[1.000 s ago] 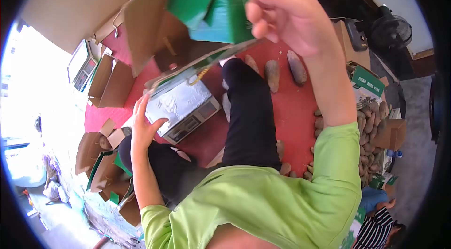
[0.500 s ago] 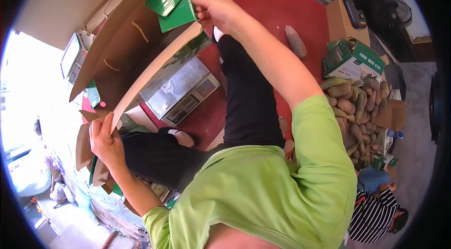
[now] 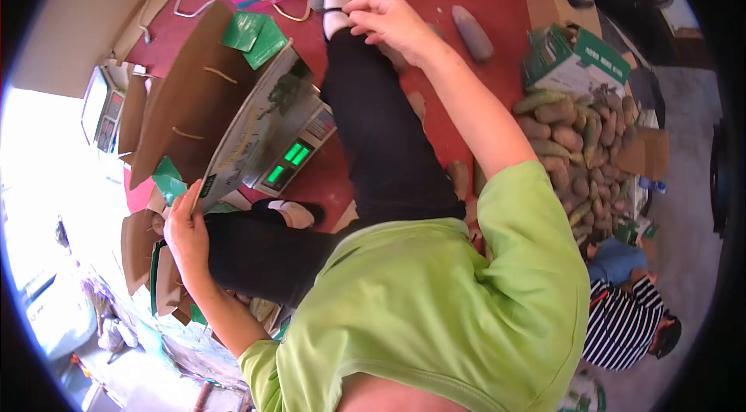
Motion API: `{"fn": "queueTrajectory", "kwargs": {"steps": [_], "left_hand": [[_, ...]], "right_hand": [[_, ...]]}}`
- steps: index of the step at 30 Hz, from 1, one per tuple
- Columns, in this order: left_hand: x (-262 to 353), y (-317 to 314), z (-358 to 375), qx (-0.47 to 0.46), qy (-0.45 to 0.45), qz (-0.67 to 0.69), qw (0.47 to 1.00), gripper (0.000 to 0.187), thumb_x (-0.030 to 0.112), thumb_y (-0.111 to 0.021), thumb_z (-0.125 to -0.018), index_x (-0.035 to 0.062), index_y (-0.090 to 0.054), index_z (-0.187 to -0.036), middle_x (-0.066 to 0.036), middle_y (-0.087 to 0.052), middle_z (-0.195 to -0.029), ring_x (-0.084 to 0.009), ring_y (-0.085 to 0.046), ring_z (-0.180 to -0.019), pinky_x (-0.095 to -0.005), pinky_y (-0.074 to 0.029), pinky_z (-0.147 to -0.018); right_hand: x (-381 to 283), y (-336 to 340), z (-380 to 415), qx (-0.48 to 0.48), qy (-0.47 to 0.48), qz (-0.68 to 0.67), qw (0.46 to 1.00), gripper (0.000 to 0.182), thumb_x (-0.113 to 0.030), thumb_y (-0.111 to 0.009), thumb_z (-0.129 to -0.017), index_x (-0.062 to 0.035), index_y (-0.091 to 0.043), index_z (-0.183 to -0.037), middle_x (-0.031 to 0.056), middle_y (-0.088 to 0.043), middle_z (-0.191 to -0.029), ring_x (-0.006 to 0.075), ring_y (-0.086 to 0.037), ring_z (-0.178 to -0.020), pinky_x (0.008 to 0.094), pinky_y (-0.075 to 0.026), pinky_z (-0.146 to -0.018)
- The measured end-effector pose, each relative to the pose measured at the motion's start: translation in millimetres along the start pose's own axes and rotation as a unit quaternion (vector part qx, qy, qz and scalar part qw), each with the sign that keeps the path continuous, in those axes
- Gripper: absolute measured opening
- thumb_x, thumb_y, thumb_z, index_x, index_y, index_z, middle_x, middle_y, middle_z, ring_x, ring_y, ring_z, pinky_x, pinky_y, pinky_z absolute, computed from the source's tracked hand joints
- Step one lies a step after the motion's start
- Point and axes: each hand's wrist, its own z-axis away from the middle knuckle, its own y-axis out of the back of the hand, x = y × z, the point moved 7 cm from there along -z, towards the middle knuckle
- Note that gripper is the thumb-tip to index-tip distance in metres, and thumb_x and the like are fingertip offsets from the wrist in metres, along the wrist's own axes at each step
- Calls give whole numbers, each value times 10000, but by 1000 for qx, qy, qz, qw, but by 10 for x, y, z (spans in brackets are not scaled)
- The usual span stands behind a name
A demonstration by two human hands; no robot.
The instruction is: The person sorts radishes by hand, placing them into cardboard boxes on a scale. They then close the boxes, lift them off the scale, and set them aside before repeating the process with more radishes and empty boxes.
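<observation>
An open, green-flapped brown cardboard box [image 3: 186, 97], partly hiding a silver-grey weighing scale [image 3: 287, 166] with 2 green-lit displays [image 3: 297, 153], is grasped at its rim by the left hand [image 3: 186, 232]. The right hand's grip [image 3: 392, 26] is released.

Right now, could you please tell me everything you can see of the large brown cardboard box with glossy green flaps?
The large brown cardboard box stands open, its mouth facing the camera. Two short lengths of yellowish cord show on its plain far inner wall, and glossy green flaps at both ends. Its near outer side is pale, printed with a dark green plant. The person's left hand grips its near edge. It partly hides a scale; whether they touch is unclear.
</observation>
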Motion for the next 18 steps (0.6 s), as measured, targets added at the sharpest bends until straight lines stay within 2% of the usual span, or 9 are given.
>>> {"fn": "queueTrajectory", "kwargs": {"steps": [7, 9, 10, 11, 13, 16, 18], "left_hand": [[-63, -106, 79, 7, -8, -22, 1000, 436, -49, -477, -798, 143, -619, -1163, -109, -638, -1069, -300, -614, -982, -373, -467, -843], [-85, -125, 88, -11, -4, -3, 1000, 414, -38, -492, -821, 133, -611, -1178, -112, -643, -1067, -280, -619, -989, -358, -467, -850], [-93, -122, 83, -16, -7, -3, 1000, 414, -38, -492, -821, 133, -611, -1178, -112, -643, -1067, -280, -619, -989, -358, -467, -850], [-141, -135, 78, -36, 15, 29, 999, 400, -36, -496, -834, 124, -607, -1184, -120, -641, -1077, -269, -618, -1000, -349, -464, -857], [-191, -164, 61, -62, 35, 57, 996, 387, -33, -500, -848, 115, -602, -1190, -128, -639, -1088, -257, -617, -1010, -340, -462, -863], [-299, -233, 36, -81, 64, 92, 990, 368, -27, -503, -868, 101, -594, -1201, -142, -625, -1133, -249, -603, -1055, -328, -453, -885], [-385, -268, 12, -77, 49, 41, 995, 413, -63, -483, -846, 101, -588, -1210, -132, -610, -1175, -260, -581, -1101, -325, -439, -915]], "right_hand": [[740, 990, 868, 108, -73, -9, 991, 294, -213, -566, -891, -52, -589, -1135, 43, -630, -978, 122, -592, -872, 258, -461, -711], [1087, 1259, 1129, 174, -117, 30, 977, 285, -194, -558, -894, -55, -588, -1140, 41, -631, -971, 127, -591, -846, 268, -465, -700], [1309, 1382, 1235, 192, -114, 55, 973, 284, -199, -604, -847, -47, -613, -1086, 61, -654, -930, 144, -612, -835, 279, -477, -698], [1587, 1477, 1327, 195, -118, 53, 972, 284, -199, -604, -847, -47, -613, -1086, 61, -654, -930, 144, -612, -835, 279, -477, -698], [2092, 1639, 1536, 201, -111, 225, 947, 318, -190, -642, -803, -30, -609, -1076, 123, -661, -954, 218, -630, -879, 329, -489, -745], [2779, 1671, 1922, 180, -204, 316, 909, 374, -202, -676, -762, -44, -598, -1092, 184, -644, -1001, 315, -613, -958, 378, -476, -822], [3109, 1619, 2207, 165, -259, 377, 874, 443, -206, -710, -729, -65, -583, -1129, 197, -624, -1040, 352, -585, -1011, 396, -465, -863]]}}
